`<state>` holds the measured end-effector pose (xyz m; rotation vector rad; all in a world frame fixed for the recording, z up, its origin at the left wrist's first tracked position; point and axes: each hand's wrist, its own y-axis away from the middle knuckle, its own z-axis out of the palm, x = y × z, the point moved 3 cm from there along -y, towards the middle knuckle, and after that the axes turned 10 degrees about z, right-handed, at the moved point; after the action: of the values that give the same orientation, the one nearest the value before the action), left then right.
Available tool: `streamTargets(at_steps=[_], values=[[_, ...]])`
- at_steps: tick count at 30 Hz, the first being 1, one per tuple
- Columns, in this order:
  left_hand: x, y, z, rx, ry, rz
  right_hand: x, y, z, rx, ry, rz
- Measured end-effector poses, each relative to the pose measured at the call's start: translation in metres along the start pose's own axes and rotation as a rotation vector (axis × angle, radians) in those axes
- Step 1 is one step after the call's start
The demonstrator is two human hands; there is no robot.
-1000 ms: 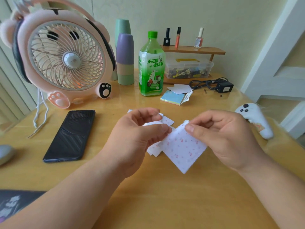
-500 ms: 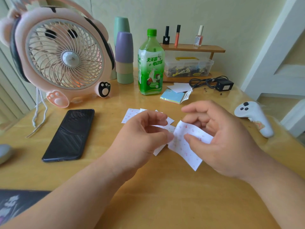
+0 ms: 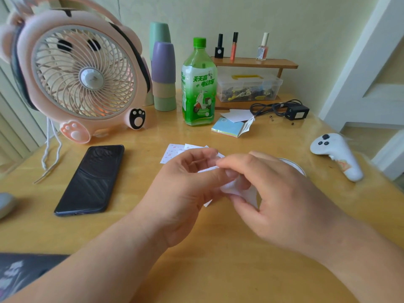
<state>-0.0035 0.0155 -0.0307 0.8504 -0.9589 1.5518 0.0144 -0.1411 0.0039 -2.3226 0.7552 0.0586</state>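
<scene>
A small white sheet of paper with tiny red print (image 3: 242,191) is held just above the wooden table (image 3: 196,270), in the middle of the view. My left hand (image 3: 185,189) pinches its left edge between thumb and fingers. My right hand (image 3: 279,193) curls over it from the right, bending the sheet so most of it is hidden under my fingers. More printed paper squares (image 3: 172,153) lie flat on the table just behind my left hand.
A black phone (image 3: 91,180) lies to the left, with a pink bear-shaped fan (image 3: 83,79) behind it. A green bottle (image 3: 199,88), stacked cups (image 3: 164,77), a sticky-note pad (image 3: 229,127), a charger (image 3: 295,111) and a shelf with a clear box (image 3: 249,86) stand at the back. A white controller (image 3: 336,156) lies right.
My right hand has moved left and rolled over the sheet, folding it up; a second ago the sheet lay open as a flat diamond between both hands.
</scene>
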Motion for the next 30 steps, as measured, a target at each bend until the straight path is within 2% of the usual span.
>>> streamTargets(at_steps=[3,5,8,11,13,16,20,26,30], values=[[-0.003,-0.002,-0.005,0.037,-0.105,0.034,0.002,0.005,0.0,-0.093,-0.127,0.104],[-0.005,-0.005,-0.008,0.058,-0.15,0.053,0.009,0.007,0.001,-0.115,-0.335,0.222],[-0.003,-0.006,-0.007,0.06,-0.24,0.099,0.021,0.006,-0.002,0.028,-0.607,0.406],[-0.001,-0.003,-0.002,0.054,-0.285,0.117,0.032,0.002,-0.005,0.187,-0.478,0.616],[-0.002,0.0,0.001,0.04,-0.311,0.124,0.037,0.002,0.0,0.142,-0.537,0.804],[-0.004,0.004,0.007,-0.003,-0.362,0.126,0.036,0.005,0.013,0.004,-0.834,0.986],[-0.001,0.007,0.009,-0.005,-0.385,0.143,0.036,0.005,0.013,0.004,-0.816,1.01],[0.0,0.002,0.0,0.058,-0.32,0.124,0.03,0.001,-0.003,-0.139,-0.622,0.855],[-0.003,0.001,0.001,0.057,-0.2,0.096,0.028,-0.001,-0.007,-0.148,-0.6,0.804]])
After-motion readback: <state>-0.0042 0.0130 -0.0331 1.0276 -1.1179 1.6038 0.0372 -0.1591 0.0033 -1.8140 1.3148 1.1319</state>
